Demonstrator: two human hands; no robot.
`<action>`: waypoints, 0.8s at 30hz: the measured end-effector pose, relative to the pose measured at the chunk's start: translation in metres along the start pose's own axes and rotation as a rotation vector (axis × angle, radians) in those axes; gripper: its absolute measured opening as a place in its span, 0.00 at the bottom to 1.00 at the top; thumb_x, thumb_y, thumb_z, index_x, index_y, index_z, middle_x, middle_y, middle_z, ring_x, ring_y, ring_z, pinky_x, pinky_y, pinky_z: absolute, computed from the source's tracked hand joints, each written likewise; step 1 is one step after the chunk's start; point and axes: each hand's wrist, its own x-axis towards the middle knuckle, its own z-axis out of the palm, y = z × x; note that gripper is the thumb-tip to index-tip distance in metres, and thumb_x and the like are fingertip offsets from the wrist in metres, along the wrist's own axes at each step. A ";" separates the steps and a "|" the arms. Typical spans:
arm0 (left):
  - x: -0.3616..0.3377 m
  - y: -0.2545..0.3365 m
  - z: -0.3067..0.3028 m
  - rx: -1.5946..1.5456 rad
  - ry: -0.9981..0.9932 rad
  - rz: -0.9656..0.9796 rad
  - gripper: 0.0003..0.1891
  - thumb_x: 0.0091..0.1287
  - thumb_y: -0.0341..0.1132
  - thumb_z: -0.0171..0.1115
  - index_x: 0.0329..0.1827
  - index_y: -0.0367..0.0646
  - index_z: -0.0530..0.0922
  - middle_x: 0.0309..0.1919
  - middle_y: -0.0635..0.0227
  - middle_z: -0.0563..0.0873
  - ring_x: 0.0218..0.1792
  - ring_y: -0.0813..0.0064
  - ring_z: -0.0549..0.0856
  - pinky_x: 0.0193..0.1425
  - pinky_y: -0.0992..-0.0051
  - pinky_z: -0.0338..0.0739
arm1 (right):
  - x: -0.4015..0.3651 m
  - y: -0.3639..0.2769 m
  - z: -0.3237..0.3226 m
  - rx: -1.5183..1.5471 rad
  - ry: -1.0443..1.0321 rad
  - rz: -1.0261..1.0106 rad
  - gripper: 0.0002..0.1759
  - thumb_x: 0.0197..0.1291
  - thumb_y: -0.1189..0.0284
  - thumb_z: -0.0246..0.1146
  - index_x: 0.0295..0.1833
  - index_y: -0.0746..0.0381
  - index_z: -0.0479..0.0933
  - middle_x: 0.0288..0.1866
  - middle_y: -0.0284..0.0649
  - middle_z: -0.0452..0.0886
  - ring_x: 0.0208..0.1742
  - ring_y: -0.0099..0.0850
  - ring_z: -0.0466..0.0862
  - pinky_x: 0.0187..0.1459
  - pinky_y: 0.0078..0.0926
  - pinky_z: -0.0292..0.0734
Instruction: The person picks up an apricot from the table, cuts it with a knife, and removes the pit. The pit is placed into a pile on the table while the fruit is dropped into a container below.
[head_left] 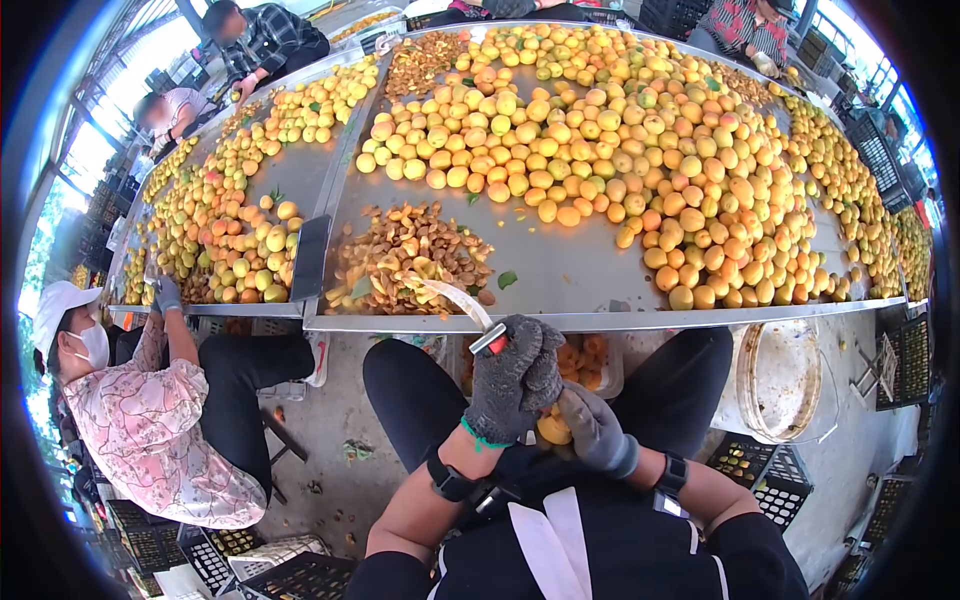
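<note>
My left hand (518, 372), in a dark grey knitted glove with a green cuff, is closed around the red handle of a curved knife (462, 303). The blade points up and left, in front of a pile of apricot pits (410, 262) on the metal table. My right hand (600, 435), in a grey glove, grips an apricot (553, 428) in front of my body. Its fingers come close to my left hand, and part of the fruit is hidden. Beyond my hands, a clear tub (608, 372) of apricot pieces is partly covered by the gloves.
Many apricots (600, 150) cover the metal table (540, 265), whose raised rim runs before my knees. A white bucket (780, 380) and a black crate (765, 480) stand at right. A co-worker in a pink floral top (150, 430) sits at left; others sit across.
</note>
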 end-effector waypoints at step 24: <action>0.000 0.011 0.002 0.147 -0.112 0.322 0.10 0.68 0.37 0.59 0.36 0.37 0.74 0.18 0.66 0.76 0.14 0.81 0.71 0.21 0.82 0.67 | 0.019 -0.032 0.010 0.097 0.102 0.153 0.26 0.73 0.54 0.46 0.57 0.67 0.70 0.43 0.37 0.79 0.46 0.24 0.78 0.48 0.25 0.75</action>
